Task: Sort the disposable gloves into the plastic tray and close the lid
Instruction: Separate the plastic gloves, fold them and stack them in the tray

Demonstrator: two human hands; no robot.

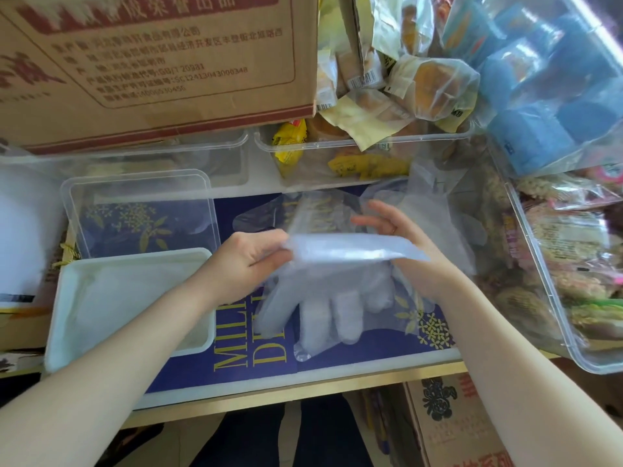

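The person is holding a stack of thin, clear disposable gloves (pixel 323 281) just above the worktop (pixel 337 372), near the middle of the scene, probably to square the stack up before it goes into a container. The left hand (pixel 249 261) is pinching the stack's left edge, its grip closed on the gloves between thumb and fingers, while the right hand (pixel 401 237) is supporting the right side; its upper fingers are lying fairly straight, and whether the thumb is clamping the plastic underneath cannot be told. The glove fingers are hanging down toward the near edge, so the cuff end is being held uppermost, which likely is keeping the loose sheets together. To the left, a white tray (pixel 118 298) is sitting on the worktop, and just beyond it a clear plastic piece (pixel 135 214), possibly the lid, is lying flat; both are within easy reach of the left hand. More loose gloves (pixel 269 210) seem to be lying on the blue cover beyond the hands. That blue surface is showing gold letters, "MILL" and "DE", partly covered. A cardboard box (pixel 151 62) at the far left is carrying red printing, including "GB/T 20981".
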